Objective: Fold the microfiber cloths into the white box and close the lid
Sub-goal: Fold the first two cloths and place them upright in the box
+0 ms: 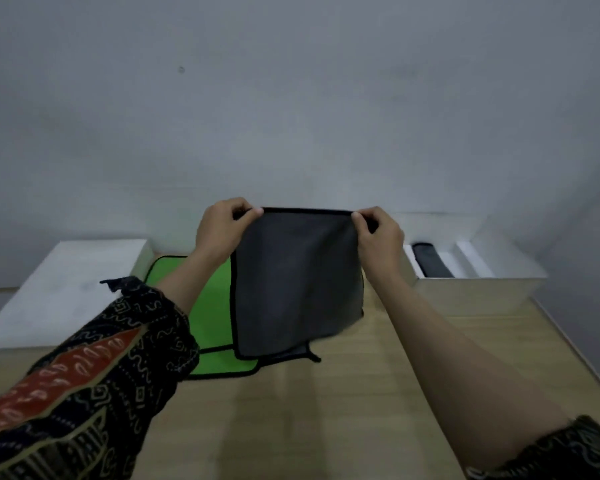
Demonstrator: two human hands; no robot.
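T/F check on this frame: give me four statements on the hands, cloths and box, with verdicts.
1. Both hands, left hand and right hand, pinch the top corners of the gray cloth. True.
2. The green cloth is folded inside the white box. False: it lies spread on the table, partly hidden behind the gray cloth.
3. The white box is open and holds a dark folded cloth. True.
4. The white lid sits on the box. False: it lies on the table's left side, apart from the box on the right.
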